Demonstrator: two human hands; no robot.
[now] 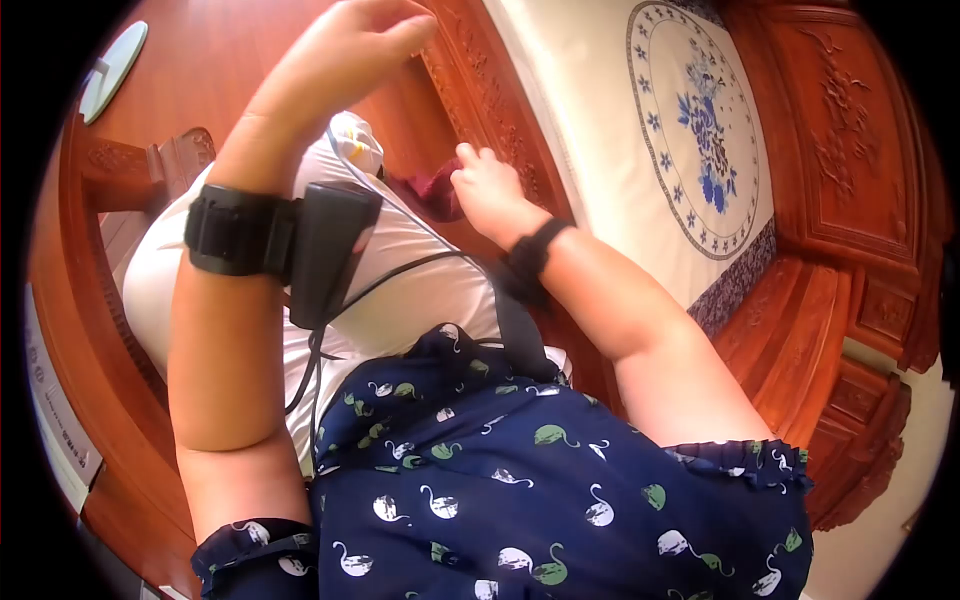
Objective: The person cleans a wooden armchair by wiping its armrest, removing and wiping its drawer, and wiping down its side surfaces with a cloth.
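My left hand (375, 35) is raised at the top edge of the view, its fingers bent and drawn together; part of it is cut off, and I cannot make out anything in it. Lower and to the right, my right hand (488, 192) has its fingers curled at a dark red piece of cloth (437, 192), gripping its edge. Between the two hands, over my lap, shows a white bundle with yellow marks (357, 142). Its kind is unclear.
A carved wooden table carries a cream cloth (590, 130) with a blue flower pattern on the right. A wooden bench (780, 340) stands beyond it. A black device (335, 245) is strapped to my left forearm, with cables (400, 268) hanging over my lap.
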